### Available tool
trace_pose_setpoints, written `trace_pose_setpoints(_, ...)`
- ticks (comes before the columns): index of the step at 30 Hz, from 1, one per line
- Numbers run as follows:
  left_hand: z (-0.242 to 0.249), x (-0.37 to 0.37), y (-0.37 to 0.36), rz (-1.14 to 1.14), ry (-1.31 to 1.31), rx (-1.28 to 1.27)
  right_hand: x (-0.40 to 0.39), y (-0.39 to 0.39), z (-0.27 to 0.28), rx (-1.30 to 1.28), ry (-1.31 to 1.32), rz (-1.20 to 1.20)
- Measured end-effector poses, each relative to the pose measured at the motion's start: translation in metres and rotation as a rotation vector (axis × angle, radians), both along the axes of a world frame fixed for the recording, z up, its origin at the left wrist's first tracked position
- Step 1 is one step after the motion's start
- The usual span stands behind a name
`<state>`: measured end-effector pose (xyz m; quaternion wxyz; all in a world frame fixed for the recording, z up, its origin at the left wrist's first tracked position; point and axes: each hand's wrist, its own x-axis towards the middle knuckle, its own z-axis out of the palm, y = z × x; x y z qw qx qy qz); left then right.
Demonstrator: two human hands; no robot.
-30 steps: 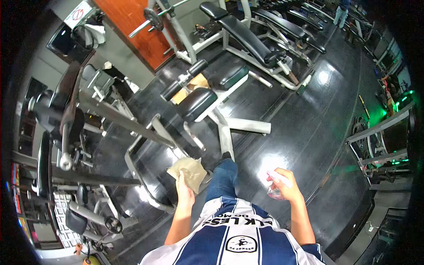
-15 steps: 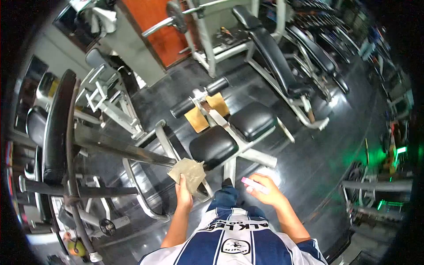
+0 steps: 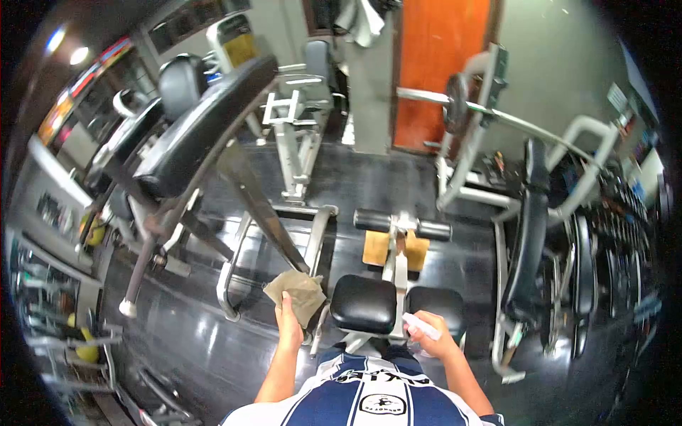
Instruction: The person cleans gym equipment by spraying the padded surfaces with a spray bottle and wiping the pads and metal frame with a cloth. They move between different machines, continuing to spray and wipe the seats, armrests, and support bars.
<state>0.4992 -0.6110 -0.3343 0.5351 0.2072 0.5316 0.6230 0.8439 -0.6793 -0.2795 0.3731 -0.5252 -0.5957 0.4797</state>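
Observation:
My left hand (image 3: 288, 328) is closed on a greyish-tan cloth (image 3: 300, 297), thumb on top and the rest spread out flat ahead of it. In my right hand (image 3: 439, 338) is a small white tube-shaped object (image 3: 422, 326), pointing forward and left; its exact kind is hard to make out. Just beyond both hands stands a gym bench with two black padded seats, the left pad (image 3: 364, 304) between my hands and the right pad (image 3: 439, 302) partly behind my right hand. Black foam rollers (image 3: 372, 219) sit at its far end.
A machine with a long black pad (image 3: 206, 128) rises at the left, its metal beam (image 3: 259, 202) slanting down near the cloth. At the right are an inclined bench (image 3: 529, 241) and a barbell (image 3: 526, 124) on a rack. An orange door (image 3: 440, 64) is at the back.
My view has swung left and up, so the benches appear turned and more of the left machine shows. Both hands keep hold of the cloth and the white tube-shaped object.

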Motion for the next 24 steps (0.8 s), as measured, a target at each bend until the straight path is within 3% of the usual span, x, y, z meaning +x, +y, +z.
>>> trace_pose_setpoints(5, 0.032, 0.014, -0.017, 0.242, -0.032, -0.005, 0.04, 0.073, 0.009, 0.102, 0.049, 0.136)
trace_pose_setpoints(7, 0.031, -0.006, -0.029, 0.261, 0.115, 0.039, 0.019, 0.103, 0.039, 0.091, 0.222, 0.171)
trace_pose_setpoints(8, 0.041, -0.013, -0.032, 0.285, 0.123, 0.037, 0.003, 0.114, 0.059, 0.049, 0.183, 0.168)
trace_pose_setpoints(9, 0.057, -0.021, -0.032, 0.346, 0.129, 0.064, -0.01, 0.136, 0.054, 0.354, 0.101, 0.213)
trace_pose_setpoints(10, 0.071, -0.029, -0.032, 0.402, 0.131, 0.091, -0.032, 0.148, 0.087, 0.425, 0.074, 0.277)
trace_pose_setpoints(17, 0.128, -0.1, -0.018, 0.462, 0.18, 0.258, -0.192, 0.231, 0.171, 0.834, 0.224, 0.402)
trace_pose_setpoints(19, 0.125, -0.114, -0.008, 0.556, 0.144, 0.182, -0.232, 0.253, 0.178, 0.751, 0.284, 0.405)
trace_pose_setpoints(22, 0.118, -0.123, -0.004, 0.413, 0.113, 0.212, -0.263, 0.276, 0.19, 0.781, 0.21, 0.305)
trace_pose_setpoints(24, 0.11, -0.121, -0.002, 0.339, 0.155, 0.236, -0.263, 0.281, 0.171, 0.7, 0.225, 0.277)
